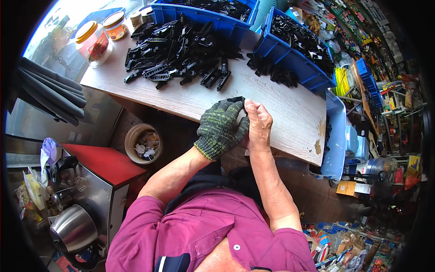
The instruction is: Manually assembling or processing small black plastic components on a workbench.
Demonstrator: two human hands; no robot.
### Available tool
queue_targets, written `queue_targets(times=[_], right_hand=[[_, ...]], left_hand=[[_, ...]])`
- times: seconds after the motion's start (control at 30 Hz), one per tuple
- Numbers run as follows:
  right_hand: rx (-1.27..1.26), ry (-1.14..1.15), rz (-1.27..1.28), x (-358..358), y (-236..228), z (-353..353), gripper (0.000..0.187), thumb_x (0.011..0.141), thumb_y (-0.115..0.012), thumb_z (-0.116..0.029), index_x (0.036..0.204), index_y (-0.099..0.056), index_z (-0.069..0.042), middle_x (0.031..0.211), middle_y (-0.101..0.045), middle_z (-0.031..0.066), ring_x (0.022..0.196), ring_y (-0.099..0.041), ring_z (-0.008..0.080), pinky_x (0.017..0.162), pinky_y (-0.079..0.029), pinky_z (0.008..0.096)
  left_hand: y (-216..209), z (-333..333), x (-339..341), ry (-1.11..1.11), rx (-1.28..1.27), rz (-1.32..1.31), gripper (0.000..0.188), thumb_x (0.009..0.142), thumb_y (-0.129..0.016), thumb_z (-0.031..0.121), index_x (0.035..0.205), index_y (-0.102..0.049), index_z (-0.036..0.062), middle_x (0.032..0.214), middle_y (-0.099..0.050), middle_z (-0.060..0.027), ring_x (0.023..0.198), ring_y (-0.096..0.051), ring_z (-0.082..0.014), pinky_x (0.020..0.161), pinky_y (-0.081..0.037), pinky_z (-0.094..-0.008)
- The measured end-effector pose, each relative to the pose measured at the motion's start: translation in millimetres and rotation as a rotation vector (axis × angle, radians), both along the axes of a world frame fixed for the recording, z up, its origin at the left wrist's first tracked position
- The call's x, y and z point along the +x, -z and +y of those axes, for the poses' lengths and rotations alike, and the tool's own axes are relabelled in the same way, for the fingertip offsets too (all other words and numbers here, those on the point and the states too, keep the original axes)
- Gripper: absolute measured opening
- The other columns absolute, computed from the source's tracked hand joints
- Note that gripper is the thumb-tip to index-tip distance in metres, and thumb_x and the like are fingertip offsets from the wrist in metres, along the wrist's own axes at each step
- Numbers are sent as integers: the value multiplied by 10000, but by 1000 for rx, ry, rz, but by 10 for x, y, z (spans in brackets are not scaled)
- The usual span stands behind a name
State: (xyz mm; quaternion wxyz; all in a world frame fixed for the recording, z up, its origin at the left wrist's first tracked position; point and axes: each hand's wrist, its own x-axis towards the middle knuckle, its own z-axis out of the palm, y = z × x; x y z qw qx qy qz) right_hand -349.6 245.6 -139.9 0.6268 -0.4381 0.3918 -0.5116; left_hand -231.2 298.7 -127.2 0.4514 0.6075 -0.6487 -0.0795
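My left hand (220, 128), in a dark green knitted glove, is closed round a small black plastic part (232, 99). My bare right hand (258, 123) grips the same part's right end, its thumb pressed near the top. Both hands meet at the table's front edge, and most of the part is hidden by the fingers. Beyond them, a big heap of similar black plastic parts (176, 52) covers the far left of the pale wooden table (272, 102). A smaller group of black parts (273, 71) lies to the right, against a blue crate.
Blue crates (294, 54) full of black parts stand behind the heaps. Lidded jars (93, 41) sit at the table's left. Below are a waste bucket (143, 143), a red-topped cabinet (102, 161) and a steel kettle (74, 228). Cluttered shelves and a blue tub (335, 136) are right.
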Motion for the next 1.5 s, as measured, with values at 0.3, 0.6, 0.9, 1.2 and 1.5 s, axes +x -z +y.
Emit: queue_targets(times=[0.3,0.6,0.9,1.2,1.5], right_hand=[[19,-96,156,-56,-91,-8,284,972,-714,-319,956,-664,-40,645,-495,-88,529,-376,12,482,-303,213],[49,-155,232,-23,-121,-2,385,1001,-670,-385,797,-583,-70,603,-472,-68,462,-375,28,404,-292,238],[15,-65,203,-103,-18,-15,379,1049,-573,-368,795,-539,-88,563,-459,-42,400,-407,59,362,-324,244],[103,113,117,-189,-179,-13,441,1034,-476,-466,775,-467,-109,504,-291,-42,394,-326,91,393,-542,379],[172,263,56,-235,-204,-34,407,1009,-455,-432,834,-500,-67,564,-436,7,375,-431,149,354,-457,331]], left_hand=[[129,-37,71,-42,-4,-84,327,885,-669,241,1178,-653,96,995,-688,-132,899,-650,-355,769,-526,-484],[129,-15,138,12,-91,-92,298,844,-698,167,1130,-664,88,964,-689,-119,860,-648,-359,745,-517,-488],[33,-89,152,-38,-173,-163,373,851,-714,239,1179,-644,75,1159,-656,-152,1044,-607,-381,868,-478,-520],[116,-260,269,-44,48,-379,234,876,-674,228,1064,-656,91,1029,-655,-127,946,-613,-376,757,-495,-510],[94,-183,49,365,64,266,249,971,-657,160,1168,-672,8,961,-726,-187,847,-726,-300,753,-557,-371]])
